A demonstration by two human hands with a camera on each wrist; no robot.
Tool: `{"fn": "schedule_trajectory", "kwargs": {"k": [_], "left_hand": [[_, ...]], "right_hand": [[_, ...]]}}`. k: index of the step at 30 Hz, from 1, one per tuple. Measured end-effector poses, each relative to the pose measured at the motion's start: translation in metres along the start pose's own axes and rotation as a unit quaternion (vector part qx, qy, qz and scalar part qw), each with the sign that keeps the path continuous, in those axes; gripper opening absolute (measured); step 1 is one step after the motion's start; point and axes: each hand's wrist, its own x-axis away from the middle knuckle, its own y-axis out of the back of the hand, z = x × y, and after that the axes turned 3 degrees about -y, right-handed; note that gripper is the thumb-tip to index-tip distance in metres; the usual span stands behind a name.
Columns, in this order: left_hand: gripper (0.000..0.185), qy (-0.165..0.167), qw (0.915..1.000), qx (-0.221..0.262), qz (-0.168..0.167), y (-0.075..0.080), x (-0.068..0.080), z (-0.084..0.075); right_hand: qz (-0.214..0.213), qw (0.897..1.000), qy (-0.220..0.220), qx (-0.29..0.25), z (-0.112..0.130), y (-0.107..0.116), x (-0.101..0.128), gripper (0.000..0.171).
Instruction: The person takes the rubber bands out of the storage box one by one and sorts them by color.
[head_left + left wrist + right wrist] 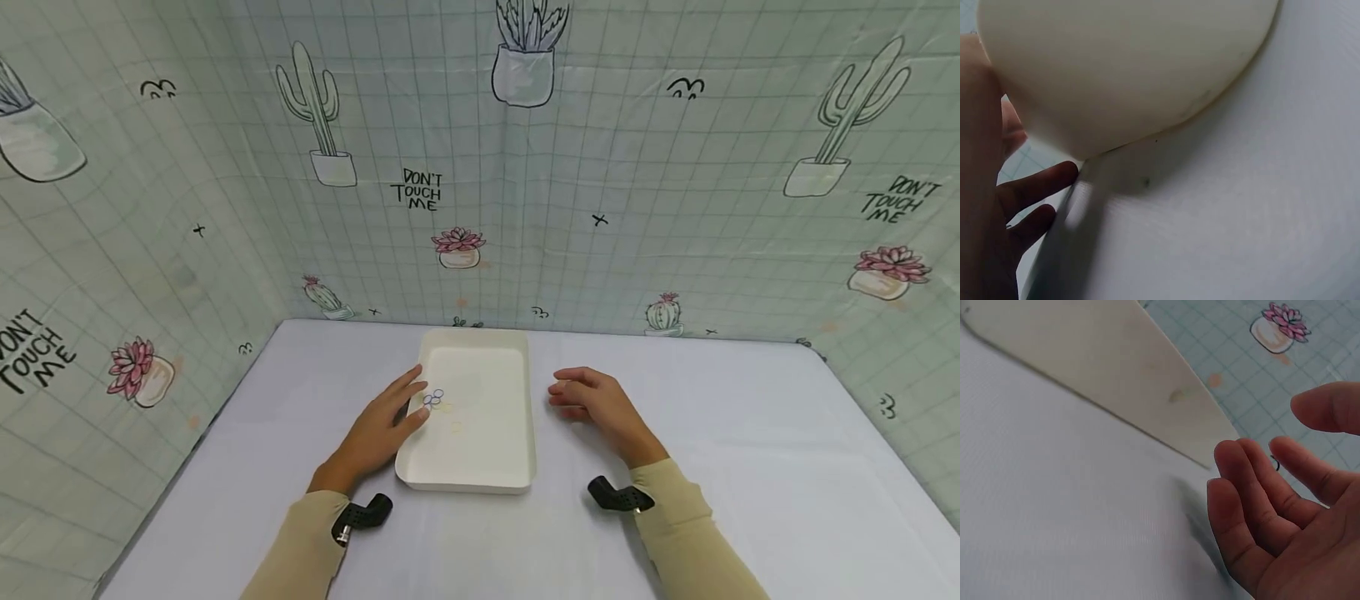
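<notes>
A shallow white rectangular tray [487, 475] lies on the table, its long side pointing away from me. Inside, near its left wall, are a few thin dark-blue rings [433, 399] and some faint yellow rings [456, 427]; what they are made of is too small to tell. My left hand [378, 429] rests at the tray's left rim, fingers extended, the thumb tip over the edge beside the rings. To the right of the tray, apart from it, my right hand [600, 408] hovers with loosely bent fingers [1235, 519] and holds nothing.
A white cloth covers the table [712, 400]. Behind and at the left stands a checked curtain [525, 167] printed with cacti and lettering. Each wrist carries a black camera mount [618, 495] over a beige sleeve [690, 533].
</notes>
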Motion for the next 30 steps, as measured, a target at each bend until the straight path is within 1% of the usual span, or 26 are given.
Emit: {"fn": "schedule_trajectory", "kwargs": {"k": [4, 8, 9, 11, 15, 17, 20, 23, 27, 30], "left_hand": [[0.054, 0.003, 0.9999, -0.003, 0.010, 0.002, 0.003, 0.002], [0.055, 0.005, 1.0000, -0.002, 0.006, 0.002, 0.004, 0.002], [0.055, 0.004, 1.0000, 0.000, 0.003, 0.003, 0.003, 0.002], [0.054, 0.004, 1.0000, 0.003, -0.001, 0.002, 0.002, 0.002], [0.053, 0.005, 0.9999, 0.009, -0.004, 0.001, -0.001, 0.002], [0.053, 0.006, 0.9999, 0.013, -0.001, -0.004, -0.003, 0.001], [0.054, 0.006, 0.9999, 0.013, 0.008, -0.007, -0.004, -0.001], [0.053, 0.006, 0.9999, 0.014, 0.009, -0.004, -0.004, -0.002], [0.051, 0.011, 0.9999, 0.012, -0.005, 0.002, -0.003, -0.002], [0.056, 0.010, 0.9998, 0.015, 0.000, 0.000, -0.003, 0.000]], "right_hand": [[0.007, 0.997, -0.005, -0.073, 0.002, -0.018, -0.011, 0.047], [0.035, 0.989, -0.012, -0.143, 0.007, -0.027, -0.012, 0.053], [0.042, 0.987, -0.013, -0.153, 0.009, -0.028, -0.011, 0.054], [0.050, 0.986, -0.010, -0.156, 0.009, -0.029, -0.011, 0.053], [0.055, 0.989, 0.000, -0.135, 0.009, -0.029, -0.010, 0.051], [0.050, 0.992, 0.005, -0.117, 0.008, -0.028, -0.007, 0.049], [0.049, 0.994, 0.015, -0.092, 0.010, -0.029, -0.003, 0.048], [0.058, 0.996, 0.033, -0.062, 0.016, -0.036, -0.003, 0.046], [0.083, 0.995, 0.054, -0.018, 0.024, -0.046, -0.007, 0.044], [0.080, 0.995, 0.054, -0.001, 0.029, -0.048, -0.009, 0.040]]}}
